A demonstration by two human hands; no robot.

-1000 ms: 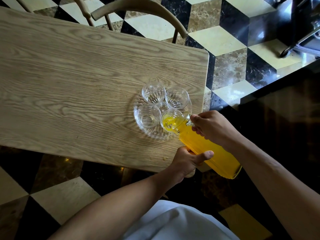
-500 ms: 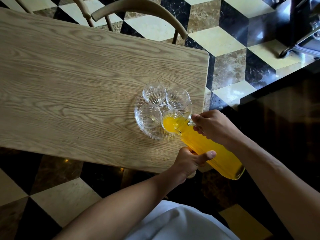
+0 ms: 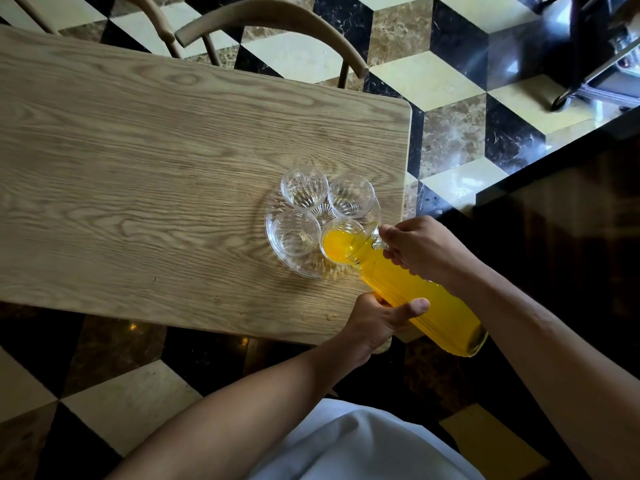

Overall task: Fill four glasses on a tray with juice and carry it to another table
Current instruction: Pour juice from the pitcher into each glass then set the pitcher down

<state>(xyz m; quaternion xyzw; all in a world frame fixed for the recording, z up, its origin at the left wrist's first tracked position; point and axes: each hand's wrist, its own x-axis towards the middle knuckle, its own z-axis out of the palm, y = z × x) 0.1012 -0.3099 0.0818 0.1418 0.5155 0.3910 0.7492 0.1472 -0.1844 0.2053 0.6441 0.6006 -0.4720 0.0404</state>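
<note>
Juice (image 3: 337, 249) is seen in the near-right glass (image 3: 343, 241) of four on a clear round tray (image 3: 304, 271); the tray sits near the right end of the wooden tabletop (image 3: 138, 161); the other three glasses, far-left (image 3: 304, 189), far-right (image 3: 350, 195) and near-left (image 3: 295, 233), are seen clear with no juice; all four are packed close together, rims nearly touching. A glass bottle (image 3: 426, 299) full of orange juice is tilted, neck lowered over the rim of the near-right glass, base raised out past the tabletop edge toward the person. The bottle is held by both hands; the right hand (image 3: 420, 249) is curled round the neck end, its grip closed on the bottle; the left hand (image 3: 379, 320) supports the body from below, thumb laid across the side, its grip wrapped on the bottle as well. Both forearms are bare; white clothing (image 3: 363, 445) is seen at the bottom edge. A wooden chair (image 3: 277, 22) is pushed in at the far side of the tabletop; the floor (image 3: 450, 81) is tiled in a black, cream and brown cube pattern; a dark counter (image 3: 571, 209) lies to the right.
</note>
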